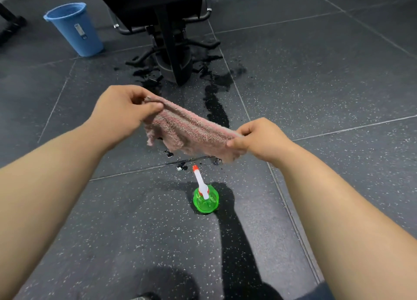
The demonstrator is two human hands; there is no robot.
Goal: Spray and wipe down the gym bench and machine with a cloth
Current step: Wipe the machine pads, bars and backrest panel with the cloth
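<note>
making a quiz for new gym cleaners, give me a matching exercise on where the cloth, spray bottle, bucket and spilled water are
1 cloth
2 spray bottle
3 bucket
4 spilled water

a upright on the floor, nearest the person
b far left, beside the machine
c pinched by left hand and right hand
d dark trail from the machine's base

Pairs: 1-c, 2-a, 3-b, 4-d

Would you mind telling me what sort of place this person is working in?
Probably a gym: dark speckled rubber floor tiles, and the black frame of an exercise machine standing ahead. The blue bucket, green spray bottle and pink cloth suggest cleaning is under way.
</note>
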